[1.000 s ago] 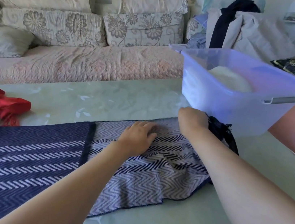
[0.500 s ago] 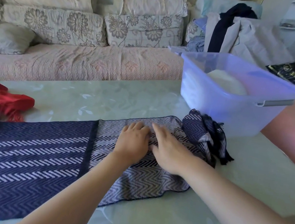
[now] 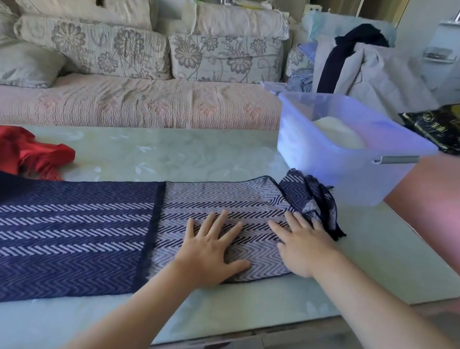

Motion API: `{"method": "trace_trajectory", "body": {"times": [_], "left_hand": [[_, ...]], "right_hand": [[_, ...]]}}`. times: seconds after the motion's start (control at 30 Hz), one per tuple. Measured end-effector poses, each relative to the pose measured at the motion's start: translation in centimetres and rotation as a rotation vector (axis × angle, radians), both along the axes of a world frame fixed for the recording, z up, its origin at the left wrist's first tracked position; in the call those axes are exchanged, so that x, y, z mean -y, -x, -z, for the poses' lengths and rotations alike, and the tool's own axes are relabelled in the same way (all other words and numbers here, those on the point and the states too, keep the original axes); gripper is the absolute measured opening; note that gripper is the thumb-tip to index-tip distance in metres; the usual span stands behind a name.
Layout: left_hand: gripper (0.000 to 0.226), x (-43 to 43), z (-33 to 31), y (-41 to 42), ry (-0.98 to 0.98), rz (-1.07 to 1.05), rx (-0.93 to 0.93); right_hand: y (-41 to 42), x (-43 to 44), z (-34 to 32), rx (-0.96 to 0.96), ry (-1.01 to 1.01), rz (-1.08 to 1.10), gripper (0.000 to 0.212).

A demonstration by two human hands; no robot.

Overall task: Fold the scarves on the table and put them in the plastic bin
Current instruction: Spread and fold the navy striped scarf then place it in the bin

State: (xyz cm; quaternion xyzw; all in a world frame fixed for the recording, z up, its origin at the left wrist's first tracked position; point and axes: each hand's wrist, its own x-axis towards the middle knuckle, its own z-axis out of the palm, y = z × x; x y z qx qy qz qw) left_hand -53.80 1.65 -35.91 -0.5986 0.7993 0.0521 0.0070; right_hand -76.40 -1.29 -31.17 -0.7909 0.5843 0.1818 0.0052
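Fingers spread, the left hand [image 3: 209, 248] and right hand [image 3: 301, 246] pressed flat on the navy herringbone scarf [image 3: 67, 228] on the surface [image 3: 196, 154] — neither holding anything. Its bunched end lay just beside the plastic bin [image 3: 327, 164], which held a pale bundle [image 3: 338, 132] — perhaps cloth; a red scarf [image 3: 10, 149] sat far left.

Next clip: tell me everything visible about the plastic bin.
The plastic bin is a translucent, bluish-white rectangular tub with a thick rim and a grey handle at its right end. It stands upright and open-topped on the far right of the table. A pale cream cloth lies inside. The bunched end of the scarf lies just before its near wall; contact is unclear. The left hand and right hand press the scarf, not the bin.
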Motion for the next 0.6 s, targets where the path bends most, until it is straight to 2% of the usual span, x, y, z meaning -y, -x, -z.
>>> {"method": "trace_trajectory", "body": {"times": [0.07,0.17,0.3,0.33,0.4,0.5,0.6], "left_hand": [[0.09,-0.6,0.1,0.4,-0.039,0.006,0.027],[0.087,-0.5,-0.8,0.1,-0.105,0.054,-0.031],[0.059,-0.2,-3.0,-2.8,-0.037,0.042,-0.486],[0.05,-0.2,-3.4,-4.0,0.021,0.016,-0.516],[0.041,-0.3,-4.0,-6.9,0.11,-0.039,-0.465],[0.039,-0.8,-4.5,-12.6,0.139,-0.175,-0.37],[0.038,-2.2,-4.5,-19.6,0.141,-0.377,-0.305]], "right_hand": [[-2.2,-0.5,-0.5,0.0,0.019,-0.084,0.072],[-5.2,-1.0,-1.2,0.092,-0.103,-0.099,0.065],[-7.9,-0.7,-2.9,-0.049,-0.059,-0.002,0.044],[-8.7,-0.6,-3.3,-0.059,-0.029,-0.02,0.038],[-10.8,-0.2,-4.1,0.027,0.037,-0.086,0.036],[-15.8,-0.6,-4.9,0.244,0.092,-0.2,0.041],[-21.9,-2.0,-4.8,0.411,0.052,-0.332,0.042]]}}
